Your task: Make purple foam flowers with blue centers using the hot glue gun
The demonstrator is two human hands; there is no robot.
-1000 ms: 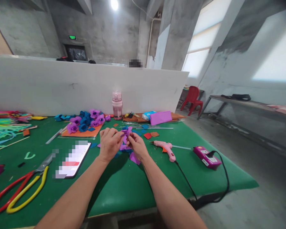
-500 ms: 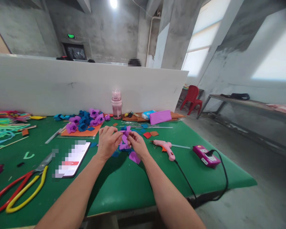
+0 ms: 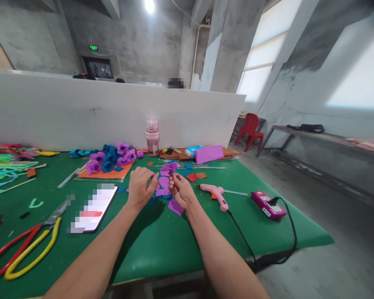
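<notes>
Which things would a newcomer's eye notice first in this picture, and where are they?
Probably the purple and blue flowers, heaped over an orange sheet left of the pink bottle. Next, the large red-and-yellow-handled scissors at near left. In the middle, the right hand holds a purple piece, with a pink glue gun lying to its right.

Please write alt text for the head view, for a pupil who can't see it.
Over a green table, the right hand holds a purple flower, with the left hand beside it. A glue gun lies to the right, a phone and scissors to the left, and a flower pile farther back.
</notes>
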